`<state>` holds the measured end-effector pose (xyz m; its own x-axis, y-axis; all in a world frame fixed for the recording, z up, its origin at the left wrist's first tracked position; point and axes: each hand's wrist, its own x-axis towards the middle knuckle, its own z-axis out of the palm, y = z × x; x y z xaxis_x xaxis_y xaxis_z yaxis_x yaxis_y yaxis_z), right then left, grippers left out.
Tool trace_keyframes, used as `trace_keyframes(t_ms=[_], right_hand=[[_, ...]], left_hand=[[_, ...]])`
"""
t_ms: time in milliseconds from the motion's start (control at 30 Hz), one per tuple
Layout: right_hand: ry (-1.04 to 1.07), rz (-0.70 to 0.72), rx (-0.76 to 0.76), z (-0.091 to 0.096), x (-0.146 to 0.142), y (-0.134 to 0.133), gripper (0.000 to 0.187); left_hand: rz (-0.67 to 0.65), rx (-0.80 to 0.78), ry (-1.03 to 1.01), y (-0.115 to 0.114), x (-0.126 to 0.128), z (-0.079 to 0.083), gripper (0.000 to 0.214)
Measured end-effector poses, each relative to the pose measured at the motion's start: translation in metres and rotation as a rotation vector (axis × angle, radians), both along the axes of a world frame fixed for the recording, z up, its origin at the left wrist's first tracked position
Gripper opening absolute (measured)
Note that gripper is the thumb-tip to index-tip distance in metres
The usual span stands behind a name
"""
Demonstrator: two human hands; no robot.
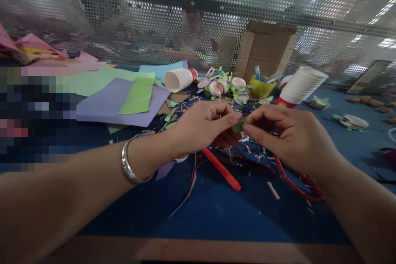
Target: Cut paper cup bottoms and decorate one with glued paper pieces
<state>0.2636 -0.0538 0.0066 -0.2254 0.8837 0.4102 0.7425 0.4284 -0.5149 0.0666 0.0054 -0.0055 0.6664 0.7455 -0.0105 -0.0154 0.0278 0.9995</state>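
My left hand (201,126) and my right hand (287,134) meet over the blue table (216,210), both pinching a small green paper piece (238,126) between fingertips. A silver bangle (130,165) circles my left wrist. Under the hands lie a red stick (222,170), red-handled scissors (297,187) and thin paper scraps. Just beyond the hands sits a cluster of finished paper-cup flowers (224,86) with green leaves.
Purple and green paper sheets (123,99) lie at the left, with a tipped paper cup (177,79) beside them. A stack of paper cups (298,86), a yellow bowl (261,88) and a cardboard box (266,49) stand behind. A perforated screen (123,16) closes the back.
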Motion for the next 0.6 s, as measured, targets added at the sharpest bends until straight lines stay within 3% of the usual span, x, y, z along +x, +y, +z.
trace_keyframes(t_ms=[333,600], right_hand=[[-0.036,0.034,-0.004,-0.0013,0.0004,0.0005,0.012],[-0.054,0.111,-0.045,-0.0033,0.0010,0.0013,0.012]], left_hand=[[0.025,0.086,0.060,0.0010,-0.0024,-0.0010,0.020],[-0.026,-0.005,0.102,0.0002,-0.0018,-0.0001,0.019]])
